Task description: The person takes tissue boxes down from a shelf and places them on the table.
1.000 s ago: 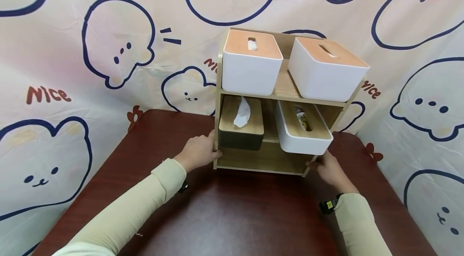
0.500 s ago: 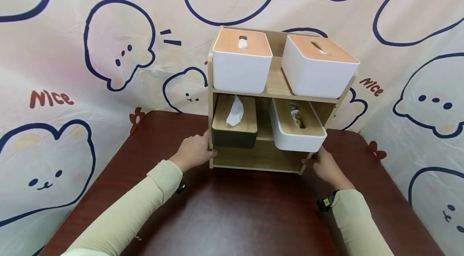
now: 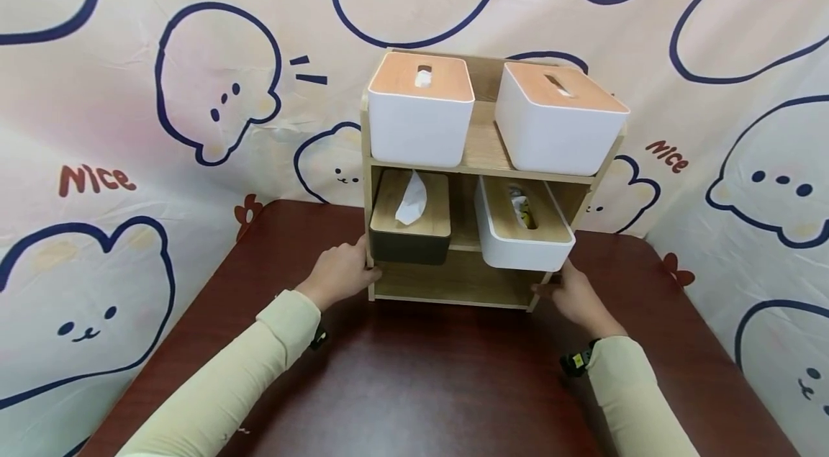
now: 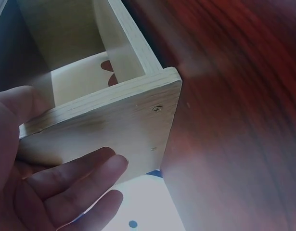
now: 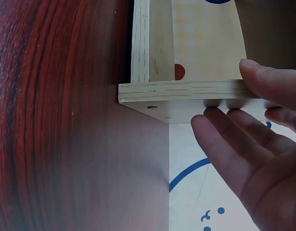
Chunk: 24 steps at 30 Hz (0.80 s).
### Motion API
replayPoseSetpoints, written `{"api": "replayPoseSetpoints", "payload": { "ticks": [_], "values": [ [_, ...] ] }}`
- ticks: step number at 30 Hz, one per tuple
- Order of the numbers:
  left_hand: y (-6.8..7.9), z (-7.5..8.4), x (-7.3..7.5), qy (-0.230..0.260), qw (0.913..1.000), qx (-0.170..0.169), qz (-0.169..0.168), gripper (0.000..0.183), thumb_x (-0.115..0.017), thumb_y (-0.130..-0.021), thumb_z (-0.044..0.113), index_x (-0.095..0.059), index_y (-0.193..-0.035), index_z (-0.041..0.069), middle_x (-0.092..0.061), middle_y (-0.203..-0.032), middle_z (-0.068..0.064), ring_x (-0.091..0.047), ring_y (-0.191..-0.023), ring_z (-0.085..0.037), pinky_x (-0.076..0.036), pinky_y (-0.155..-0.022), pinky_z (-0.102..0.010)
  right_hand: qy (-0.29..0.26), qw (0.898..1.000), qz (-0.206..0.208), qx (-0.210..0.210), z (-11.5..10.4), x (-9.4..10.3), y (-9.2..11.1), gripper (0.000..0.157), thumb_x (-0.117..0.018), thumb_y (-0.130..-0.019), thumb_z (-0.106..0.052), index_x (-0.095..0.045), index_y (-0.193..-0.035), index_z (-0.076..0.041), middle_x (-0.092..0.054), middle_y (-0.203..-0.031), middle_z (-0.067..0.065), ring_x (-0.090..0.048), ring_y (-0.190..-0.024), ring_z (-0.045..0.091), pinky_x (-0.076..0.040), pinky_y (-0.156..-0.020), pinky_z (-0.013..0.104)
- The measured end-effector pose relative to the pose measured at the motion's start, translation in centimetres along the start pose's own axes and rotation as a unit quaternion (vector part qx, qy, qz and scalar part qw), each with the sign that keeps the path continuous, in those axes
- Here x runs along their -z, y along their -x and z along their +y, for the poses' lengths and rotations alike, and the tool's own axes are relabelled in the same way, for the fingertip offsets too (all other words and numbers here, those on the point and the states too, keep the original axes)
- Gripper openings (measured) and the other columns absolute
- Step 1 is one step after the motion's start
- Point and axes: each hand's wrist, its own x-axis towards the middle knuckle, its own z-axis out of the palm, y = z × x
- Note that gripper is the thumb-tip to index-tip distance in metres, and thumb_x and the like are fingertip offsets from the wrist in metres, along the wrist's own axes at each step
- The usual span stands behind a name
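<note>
A light wooden shelf point(image 3: 447, 283) stands on the dark red table, a hand at each side. My left hand point(image 3: 338, 271) grips its left side panel low down; in the left wrist view the thumb point(image 4: 25, 103) is on the inner side and the fingers point(image 4: 83, 185) lie along the outer face. At the opposite panel, my right hand point(image 3: 576, 299) pinches the edge between thumb point(image 5: 270, 82) and fingers point(image 5: 229, 139). Two white tissue boxes with wooden lids, left point(image 3: 421, 129) and right point(image 3: 550, 137), sit on top. Below are a dark-sided tissue box point(image 3: 411, 247) and a lower white one point(image 3: 527, 253).
A white tissue point(image 3: 411, 199) sticks up from the dark-sided box. The lower white box juts out past the shelf's front edge. Behind the table point(image 3: 414, 385) hangs a cartoon-printed cloth point(image 3: 227, 119), which also covers both sides.
The shelf, with the boxes on it, has shifted left along the table. Both hands have moved left with it, keeping their grip on the side panels.
</note>
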Motion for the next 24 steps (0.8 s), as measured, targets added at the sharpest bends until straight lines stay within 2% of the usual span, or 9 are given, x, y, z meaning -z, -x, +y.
{"api": "replayPoseSetpoints", "payload": {
  "ticks": [4, 9, 13, 16, 19, 21, 24],
  "values": [
    [0.2, -0.4, -0.6, 0.012, 0.9999, -0.007, -0.002, 0.071, -0.066, -0.087, 0.036, -0.039, -0.143, 0.001, -0.056, -0.058, 0.000, -0.054, -0.048, -0.016, -0.045, -0.048, -0.037, -0.003, 1.000, -0.002, -0.003, 0.4, -0.3, 0.2, 0.083, -0.071, -0.090, -0.013, -0.016, -0.154, -0.008, -0.042, -0.141, 0.024, -0.051, -0.117, 0.039, -0.047, -0.086, 0.054],
    [0.1, -0.9, -1.6, 0.049, 0.9982, -0.019, 0.030, 0.067, -0.061, -0.090, 0.033, -0.035, -0.146, 0.006, -0.051, -0.052, 0.000, -0.049, -0.042, -0.016, -0.040, -0.042, -0.035, -0.004, 1.000, -0.010, 0.008, 0.4, 0.1, -0.3, 0.091, -0.071, -0.090, -0.013, -0.010, -0.156, -0.012, -0.035, -0.147, 0.024, -0.048, -0.120, 0.040, -0.045, -0.088, 0.056],
    [-0.4, -1.3, -2.4, 0.133, 0.9893, -0.009, 0.060, 0.065, -0.059, -0.090, 0.031, -0.037, -0.149, 0.017, -0.056, -0.054, 0.000, -0.049, -0.042, -0.015, -0.039, -0.041, -0.034, -0.004, 1.000, -0.018, 0.005, 0.1, 1.0, -0.9, 0.093, -0.073, -0.089, -0.016, -0.009, -0.157, -0.016, -0.035, -0.148, 0.023, -0.049, -0.119, 0.039, -0.046, -0.087, 0.057],
    [-0.4, -1.8, -3.2, 0.200, 0.9761, 0.004, 0.084, 0.064, -0.062, -0.090, 0.040, -0.040, -0.150, 0.028, -0.068, -0.072, 0.001, -0.060, -0.059, -0.011, -0.047, -0.052, -0.033, -0.012, 1.000, -0.025, -0.009, 0.0, 1.3, -1.0, 0.096, -0.075, -0.088, -0.022, -0.010, -0.158, -0.017, -0.035, -0.149, 0.021, -0.047, -0.123, 0.039, -0.044, -0.090, 0.058],
    [-0.1, -2.4, -4.2, 0.266, 0.9589, 0.006, 0.097, 0.068, -0.066, -0.087, 0.054, -0.041, -0.148, 0.037, -0.071, -0.100, 0.003, -0.065, -0.086, -0.010, -0.052, -0.070, -0.035, -0.021, 0.999, -0.032, -0.022, -0.1, 1.3, -0.9, 0.096, -0.077, -0.086, -0.024, -0.013, -0.158, -0.017, -0.037, -0.148, 0.021, -0.047, -0.124, 0.039, -0.044, -0.090, 0.058],
    [0.3, -2.8, -4.8, 0.315, 0.9439, 0.009, 0.099, 0.072, -0.070, -0.082, 0.060, -0.042, -0.145, 0.040, -0.068, -0.114, 0.004, -0.064, -0.100, -0.012, -0.053, -0.079, -0.040, -0.020, 0.999, -0.034, -0.027, -0.2, 1.2, -0.8, 0.095, -0.078, -0.085, -0.024, -0.016, -0.157, -0.015, -0.042, -0.144, 0.020, -0.050, -0.121, 0.038, -0.046, -0.089, 0.056],
    [0.4, -3.2, -5.4, 0.389, 0.9160, 0.014, 0.096, 0.076, -0.077, -0.077, 0.056, -0.045, -0.143, 0.041, -0.063, -0.125, 0.003, -0.059, -0.113, -0.017, -0.050, -0.088, -0.046, -0.010, 0.999, -0.033, -0.027, -0.2, 1.4, -0.7, 0.091, -0.078, -0.085, -0.026, -0.022, -0.154, -0.010, -0.048, -0.138, 0.021, -0.054, -0.115, 0.037, -0.048, -0.086, 0.053]
  ]
}}
